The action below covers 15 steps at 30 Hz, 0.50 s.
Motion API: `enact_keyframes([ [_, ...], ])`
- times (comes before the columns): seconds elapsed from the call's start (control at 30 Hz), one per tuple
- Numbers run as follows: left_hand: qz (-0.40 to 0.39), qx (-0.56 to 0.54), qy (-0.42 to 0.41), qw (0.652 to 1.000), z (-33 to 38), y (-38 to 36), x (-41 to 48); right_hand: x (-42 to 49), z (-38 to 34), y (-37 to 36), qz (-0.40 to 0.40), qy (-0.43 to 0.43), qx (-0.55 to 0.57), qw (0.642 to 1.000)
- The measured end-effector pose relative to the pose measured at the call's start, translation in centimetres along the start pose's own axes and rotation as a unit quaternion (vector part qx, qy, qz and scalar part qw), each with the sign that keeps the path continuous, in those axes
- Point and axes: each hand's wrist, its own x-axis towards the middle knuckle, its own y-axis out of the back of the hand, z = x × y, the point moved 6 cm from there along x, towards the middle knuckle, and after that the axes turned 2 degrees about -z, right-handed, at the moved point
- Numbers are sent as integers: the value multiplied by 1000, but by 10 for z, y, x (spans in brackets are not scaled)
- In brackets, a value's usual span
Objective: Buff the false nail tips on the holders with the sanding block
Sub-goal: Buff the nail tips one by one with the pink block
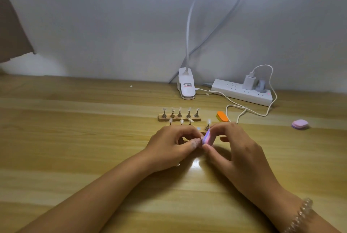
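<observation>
1. Pale wood-grain planks with a glossy finish form the table [75, 138], which meets a plain grey-white wall. A lit lamp panel is cut off by the top edge.
2. The left hand [172, 146] and right hand [236, 148] meet close together over the table's middle. The right hand pinches a small, round-cornered sanding block [206, 137], lilac with a pink layer, between thumb and fingers.
3. The left thumb and forefinger curl tight against the block's face. What they pinch is hidden, so that grip cannot be told.
4. Behind the hands, a light wooden holder bar [179, 119] carries five metal cone stands, each topped by one of the translucent nail tips [179, 109].
5. A nearer row of tips [181, 121] pokes up just beyond the knuckles, with its base covered by the hands.
6. To the right lie an orange foam block [222, 116] and, well apart, a lilac pad [300, 124].
7. At the back sit a white clip lamp base [185, 86] and a power strip [242, 92] with a looping cable.
8. A clear beaded bracelet [300, 215] rings the right wrist, partly cut off by the bottom edge.
</observation>
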Motion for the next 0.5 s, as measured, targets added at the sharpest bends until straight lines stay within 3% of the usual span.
enact_keyframes([
  [0.1,9,-9,-5,1000,1,2,0,-3,-12,-7,-41,64,-45,996],
  [0.27,10,-4,-4,1000,1,1,-1,-1,5,-1,0,-14,-12,1000],
  [0.4,12,-17,-21,1000,4,3,0,-2,-4,-7,-28,43,-29,998],
  [0.5,14,-16,-20,1000,3,3,-1,1,6,-3,-1,2,6,1000],
])
